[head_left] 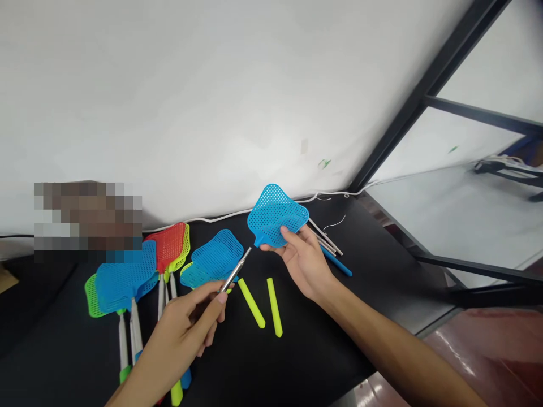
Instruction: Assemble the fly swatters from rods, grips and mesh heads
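My left hand (190,322) is closed around a thin silver metal rod (235,271), whose tip points up and to the right. My right hand (303,254) pinches a blue fly swatter head (278,212) by its lower edge, thumb on the mesh. The neck of this head lies close to the rod's tip; a small gap seems to separate them. Below, two loose yellow handles (251,303) rest on the black table. Blue and yellow swatter heads (218,251) lie beside my left hand, partly hidden by it. The rod's lower end is hidden in my left fingers.
Several fly swatters with metal shafts, including a red one (169,249), lie at left on the black table (314,350). Metal rods (333,243) and a blue handle (339,264) lie behind my right hand. A white cable runs along the wall; a dark metal frame (394,113) stands right.
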The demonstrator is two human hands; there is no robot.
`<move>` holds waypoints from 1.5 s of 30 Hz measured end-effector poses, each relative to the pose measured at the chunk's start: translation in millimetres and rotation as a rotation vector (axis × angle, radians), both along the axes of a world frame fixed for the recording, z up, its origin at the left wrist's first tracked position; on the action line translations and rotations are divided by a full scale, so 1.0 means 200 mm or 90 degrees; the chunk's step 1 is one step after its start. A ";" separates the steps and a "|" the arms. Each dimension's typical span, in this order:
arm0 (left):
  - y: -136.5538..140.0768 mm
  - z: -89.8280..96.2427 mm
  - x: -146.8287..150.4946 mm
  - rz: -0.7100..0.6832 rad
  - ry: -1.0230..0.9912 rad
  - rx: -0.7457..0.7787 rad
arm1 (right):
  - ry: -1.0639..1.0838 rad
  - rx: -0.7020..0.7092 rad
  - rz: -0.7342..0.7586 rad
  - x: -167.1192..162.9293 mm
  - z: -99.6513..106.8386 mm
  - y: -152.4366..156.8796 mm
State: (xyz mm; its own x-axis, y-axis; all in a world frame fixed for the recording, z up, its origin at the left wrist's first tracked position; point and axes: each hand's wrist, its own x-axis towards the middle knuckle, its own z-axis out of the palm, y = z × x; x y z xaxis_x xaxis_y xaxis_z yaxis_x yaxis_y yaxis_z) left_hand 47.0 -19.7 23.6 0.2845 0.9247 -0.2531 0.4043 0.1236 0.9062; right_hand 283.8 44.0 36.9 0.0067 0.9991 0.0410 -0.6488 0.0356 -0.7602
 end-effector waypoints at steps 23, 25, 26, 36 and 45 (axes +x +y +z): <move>0.00 0.03 0.00 0.014 0.076 0.086 | -0.032 0.022 0.004 -0.01 0.00 -0.01; -0.01 0.04 0.00 0.012 0.100 0.118 | -0.077 0.034 -0.040 0.01 0.00 0.00; -0.01 0.04 -0.01 0.014 0.120 0.147 | -0.120 0.031 -0.043 0.02 -0.01 0.00; -0.01 0.01 -0.02 0.052 0.317 0.475 | -0.763 0.136 0.152 0.01 -0.14 -0.01; 0.02 0.00 -0.05 -0.017 0.428 0.604 | -0.922 0.489 0.122 0.01 -0.02 -0.08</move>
